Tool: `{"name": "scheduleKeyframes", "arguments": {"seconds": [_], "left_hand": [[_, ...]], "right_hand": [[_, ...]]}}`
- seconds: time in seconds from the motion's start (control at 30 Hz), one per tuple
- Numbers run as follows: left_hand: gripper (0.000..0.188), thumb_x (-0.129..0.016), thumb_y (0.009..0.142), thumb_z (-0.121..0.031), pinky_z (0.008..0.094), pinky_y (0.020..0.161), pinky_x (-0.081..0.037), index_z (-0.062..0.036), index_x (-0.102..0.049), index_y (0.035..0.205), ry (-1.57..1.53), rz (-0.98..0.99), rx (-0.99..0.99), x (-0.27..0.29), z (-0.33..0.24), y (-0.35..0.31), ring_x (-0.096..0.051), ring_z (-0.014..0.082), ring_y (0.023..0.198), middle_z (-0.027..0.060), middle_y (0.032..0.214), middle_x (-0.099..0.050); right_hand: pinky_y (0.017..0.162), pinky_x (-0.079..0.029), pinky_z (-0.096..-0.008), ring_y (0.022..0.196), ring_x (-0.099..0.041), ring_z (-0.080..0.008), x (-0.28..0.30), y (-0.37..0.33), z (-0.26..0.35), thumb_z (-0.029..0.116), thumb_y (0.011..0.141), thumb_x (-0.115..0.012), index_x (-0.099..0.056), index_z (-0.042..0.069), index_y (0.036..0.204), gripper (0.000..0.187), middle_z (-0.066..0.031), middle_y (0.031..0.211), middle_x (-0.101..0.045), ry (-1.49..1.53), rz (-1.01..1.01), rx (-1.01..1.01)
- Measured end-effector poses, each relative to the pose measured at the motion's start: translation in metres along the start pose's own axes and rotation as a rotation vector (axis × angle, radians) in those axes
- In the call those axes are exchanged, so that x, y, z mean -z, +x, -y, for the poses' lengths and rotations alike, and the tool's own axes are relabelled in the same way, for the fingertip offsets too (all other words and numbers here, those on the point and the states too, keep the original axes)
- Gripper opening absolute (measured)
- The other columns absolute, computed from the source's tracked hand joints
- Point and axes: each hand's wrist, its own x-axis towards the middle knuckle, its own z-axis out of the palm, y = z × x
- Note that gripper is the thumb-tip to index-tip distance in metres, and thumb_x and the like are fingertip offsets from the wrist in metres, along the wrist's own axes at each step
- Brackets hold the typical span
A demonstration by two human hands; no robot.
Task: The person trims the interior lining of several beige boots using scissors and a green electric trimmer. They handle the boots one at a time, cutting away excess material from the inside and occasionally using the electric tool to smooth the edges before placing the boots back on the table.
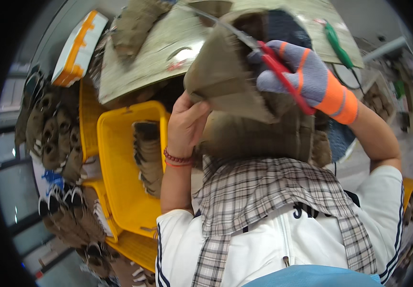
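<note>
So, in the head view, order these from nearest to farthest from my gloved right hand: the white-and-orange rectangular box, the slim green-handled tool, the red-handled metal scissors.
1. Red-handled metal scissors: in your grey-and-orange gloved right hand.
2. Slim green-handled tool: up and to its right.
3. White-and-orange rectangular box: far off at the upper left.

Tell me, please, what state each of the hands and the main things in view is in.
Left hand: ungloved, gripping the brown fabric piece.
Right hand: gloved, closed around the handles of the scissors.
Scissors: held; whether the blades are open is unclear.
Brown fabric piece: held up, its edge looking ragged.
Yellow crate: open-topped, holding stacked brown pieces.
Green-handled tool: lying on the table, not held.
</note>
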Motion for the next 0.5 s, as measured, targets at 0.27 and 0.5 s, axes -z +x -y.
{"name": "scheduleKeyframes", "arguments": {"seconds": [0.27,0.5], "left_hand": [[0.027,-0.06,0.087,-0.017,0.0294,0.077,-0.048,0.0015,-0.054,0.106,0.699,0.478,-0.08,-0.113,0.04,0.069,-0.06,0.0182,0.087,0.0115,0.096,-0.062],[0.036,-0.067,0.075,-0.016,0.0422,0.093,-0.039,-0.0038,-0.055,0.107,1.451,0.961,-0.526,-0.099,0.098,0.048,-0.043,0.0329,0.116,0.0159,0.117,-0.05]], "right_hand": [[0.089,-0.047,-0.0357,0.104,-0.057,-0.0232,0.072,-0.104,0.041,0.004,0.076,-0.064,-0.056,0.0,0.115,0.04,-0.0146,0.114,-0.056,-0.058,-0.267,0.057],[0.078,-0.052,-0.0296,0.093,-0.061,-0.0198,0.067,-0.197,-0.057,-0.002,0.072,-0.066,-0.048,0.0,0.122,0.054,-0.0109,0.108,-0.06,0.636,-0.648,-0.394]]}}
